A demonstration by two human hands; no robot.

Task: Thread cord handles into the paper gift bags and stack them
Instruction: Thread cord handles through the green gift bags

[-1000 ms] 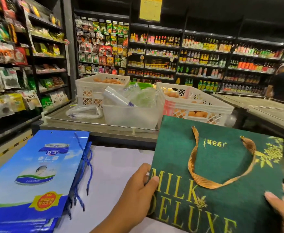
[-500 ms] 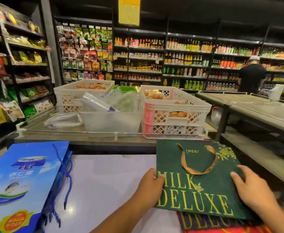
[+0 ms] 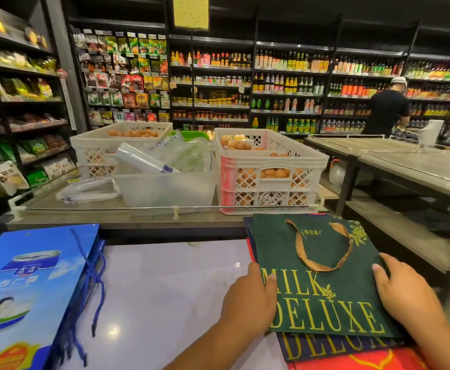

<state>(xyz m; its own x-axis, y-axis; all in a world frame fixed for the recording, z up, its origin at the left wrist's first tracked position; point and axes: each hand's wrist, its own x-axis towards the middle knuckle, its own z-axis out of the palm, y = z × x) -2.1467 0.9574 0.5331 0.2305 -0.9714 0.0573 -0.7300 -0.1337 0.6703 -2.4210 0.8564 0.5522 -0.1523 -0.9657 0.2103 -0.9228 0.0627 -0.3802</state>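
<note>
both hands, left hand point(image 3: 247, 297) and right hand point(image 3: 402, 292), lie flat-fingered on the green bag point(image 3: 322, 284) atop a stack on the white counter point(image 3: 170, 284), grocery shelves point(image 3: 285, 84) behind.

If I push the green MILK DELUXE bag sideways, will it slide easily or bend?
The green bag lies flat on other flat bags, so it probably slides readily. It looks thin, likely light, bending if lifted by one edge. Its gold handle lies loose and may flop.

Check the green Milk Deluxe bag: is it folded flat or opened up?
Folded flat. The green bag lies face up on a stack of bags, its gold handle resting on it.
</note>
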